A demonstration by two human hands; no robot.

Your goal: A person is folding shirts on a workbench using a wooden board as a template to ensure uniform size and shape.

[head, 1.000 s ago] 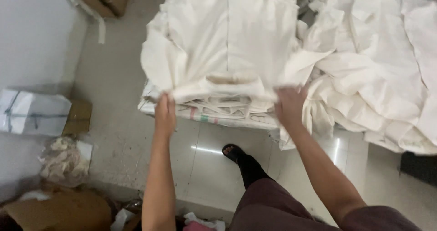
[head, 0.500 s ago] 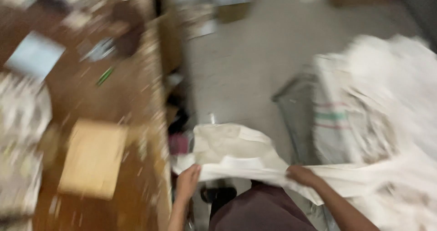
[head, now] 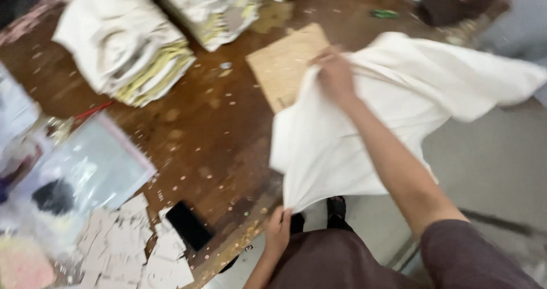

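Observation:
A white cloth garment (head: 410,112) hangs spread in the air over the edge of a dark brown wooden table (head: 211,135). My right hand (head: 335,75) grips its upper edge above a square tan board (head: 285,64) lying on the table. Low down by the table's edge, my left hand (head: 277,232) pinches the garment's bottom corner. The cloth hides part of the board and the floor behind it.
Stacks of folded white and yellowish cloth (head: 128,47) lie at the table's far side. A clear plastic bag (head: 94,166), a dark flat phone-like object (head: 188,225) and several grey card pieces (head: 137,249) sit at the near left. Grey floor (head: 490,164) is at the right.
I have turned from the cloth pile to the brown table. The white garment has come up with both hands and now hangs over the table's edge and the tan board.

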